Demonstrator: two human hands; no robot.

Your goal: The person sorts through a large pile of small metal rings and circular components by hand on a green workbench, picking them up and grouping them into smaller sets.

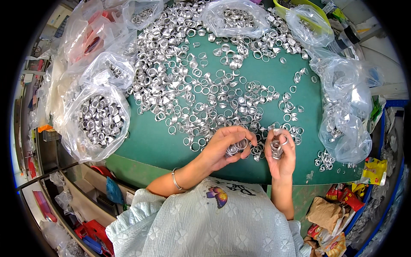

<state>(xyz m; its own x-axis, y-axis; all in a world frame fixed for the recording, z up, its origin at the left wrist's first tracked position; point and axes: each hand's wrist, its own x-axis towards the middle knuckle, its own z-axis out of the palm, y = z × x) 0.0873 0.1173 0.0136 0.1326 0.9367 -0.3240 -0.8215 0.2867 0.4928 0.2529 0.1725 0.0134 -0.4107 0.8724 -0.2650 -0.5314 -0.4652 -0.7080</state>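
Silver metal rings (171,81) lie in a wide heap over the green table. My left hand (227,147), a bangle on its wrist, curls around several rings (238,147) near the table's front. Just to its right, my right hand (281,156) is turned palm up, with its fingers bent over a small cluster of rings (276,149). Both hands hover by the near edge of the heap, a short gap between them. Loose rings (257,150) show in that gap. The fingers partly hide the rings in each hand.
An open plastic bag of rings (102,120) stands at the left, another bag (235,19) at the back. Clear bags (344,111) line the right side. A small ring pile (324,160) sits near the front right. Drawers (92,188) and wrappers (334,210) lie below the table's level.
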